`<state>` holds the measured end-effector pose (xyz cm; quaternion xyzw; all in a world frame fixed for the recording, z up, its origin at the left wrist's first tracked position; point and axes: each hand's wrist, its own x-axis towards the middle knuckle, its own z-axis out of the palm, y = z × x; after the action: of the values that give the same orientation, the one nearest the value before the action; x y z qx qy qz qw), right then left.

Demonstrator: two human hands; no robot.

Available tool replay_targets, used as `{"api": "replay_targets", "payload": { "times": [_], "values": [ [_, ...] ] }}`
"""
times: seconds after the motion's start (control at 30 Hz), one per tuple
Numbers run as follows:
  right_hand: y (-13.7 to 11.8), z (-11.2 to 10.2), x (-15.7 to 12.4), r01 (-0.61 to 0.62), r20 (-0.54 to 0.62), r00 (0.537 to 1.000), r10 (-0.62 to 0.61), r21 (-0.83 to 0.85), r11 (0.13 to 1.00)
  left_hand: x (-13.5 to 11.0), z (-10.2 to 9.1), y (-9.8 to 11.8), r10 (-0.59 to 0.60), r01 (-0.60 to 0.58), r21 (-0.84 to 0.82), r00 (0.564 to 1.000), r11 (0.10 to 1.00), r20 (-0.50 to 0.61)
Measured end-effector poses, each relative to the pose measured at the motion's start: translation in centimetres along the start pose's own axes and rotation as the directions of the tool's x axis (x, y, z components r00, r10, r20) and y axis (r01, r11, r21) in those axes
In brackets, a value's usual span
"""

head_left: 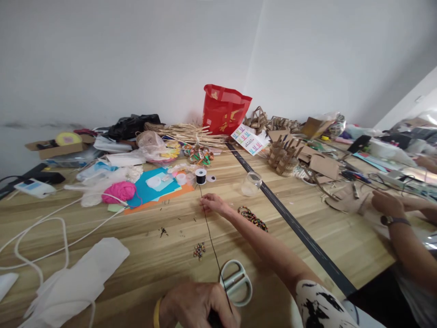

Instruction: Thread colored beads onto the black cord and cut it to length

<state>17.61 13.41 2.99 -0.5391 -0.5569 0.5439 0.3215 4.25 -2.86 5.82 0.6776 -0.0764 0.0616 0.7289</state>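
A thin black cord (212, 243) runs taut across the table from near a spool of black cord (200, 176) toward me. My left hand (201, 303), low in the view with a yellow band at its wrist, is closed on the near part of the cord; its fingertips are partly cut off. Stretched forward, my right hand (215, 204) pinches the cord close to the spool. White-handled scissors (235, 282) lie beside my left hand. A small pile of beads (199, 250) rests left of the cord. Strung beads (252, 218) lie beneath my right forearm.
A clear jar (251, 183) stands right of the spool. Pink yarn (119, 192) and blue sheets (153, 182) lie left. A red bag (226, 109) stands at the back. White cable (64, 237) loops at left. A co-worker's hand (385, 202) works at right.
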Motion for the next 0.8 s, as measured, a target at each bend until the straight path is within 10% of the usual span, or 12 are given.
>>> {"api": "replay_targets", "payload": {
  "times": [0.37,0.53,0.7,0.8],
  "values": [
    [-1.0,-0.2,-2.6,-0.102,0.109,0.992,0.064,0.393,0.914,0.1,-0.3,2.4,-0.224,0.382,0.312,0.87,0.87,-0.44],
    [-0.8,-1.0,-4.8,-0.106,0.14,0.989,0.052,0.413,0.904,-0.8,-2.5,2.3,-0.227,0.548,0.191,0.603,0.814,-0.765],
    [-0.6,-0.9,-7.8,-0.092,0.182,0.983,0.019,0.401,0.912,-2.3,-4.8,1.3,-0.249,0.313,-0.134,0.362,0.94,-0.899],
    [-0.8,-0.3,-10.3,-0.062,0.258,0.966,-0.032,0.348,0.935,-2.7,-5.3,0.8,-0.246,0.211,-0.189,0.292,0.959,-0.924]
  ]
}}
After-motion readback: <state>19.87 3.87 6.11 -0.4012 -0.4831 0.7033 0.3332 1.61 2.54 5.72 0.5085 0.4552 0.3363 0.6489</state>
